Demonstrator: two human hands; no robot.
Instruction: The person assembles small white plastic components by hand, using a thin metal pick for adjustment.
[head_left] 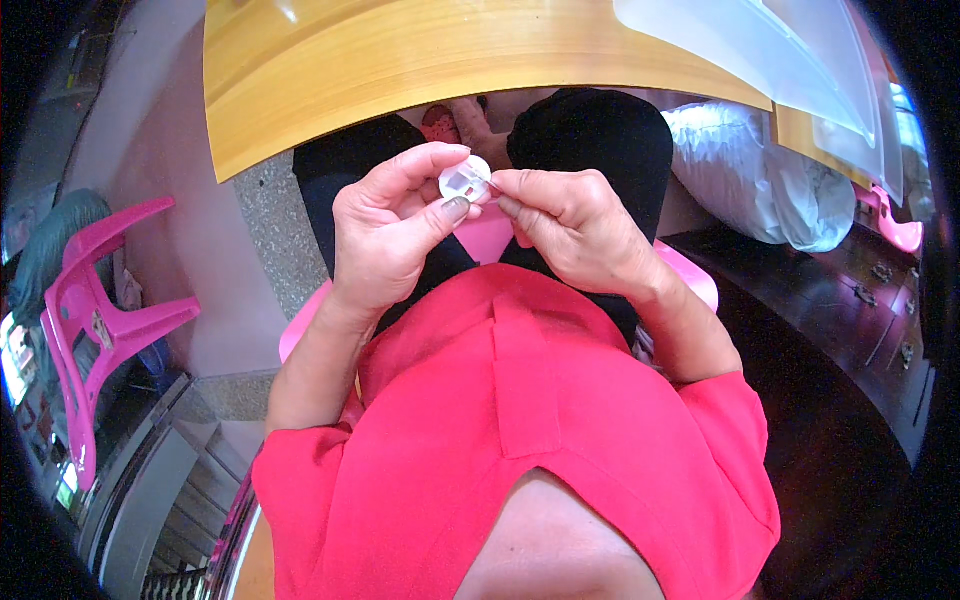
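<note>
Above my lap, a small round white plastic piece (466,177) with a slotted, partly clear middle is pinched in my left hand (392,215). The thumb is at its lower edge and the bent index finger at its upper edge. My right hand (578,220) is closed, thumb against index finger, touching the right edge of the piece. Whether those fingertips grip its rim or some tiny part there is too small to tell. Both hands are in front of my red top, just short of the table edge.
A yellow wooden table (400,70) lies ahead, with a translucent plastic sheet or cover (760,60) on its right side. White plastic bags (760,170) stand at the right beside a dark wooden cabinet (850,290). A pink plastic stool (110,310) is at the left.
</note>
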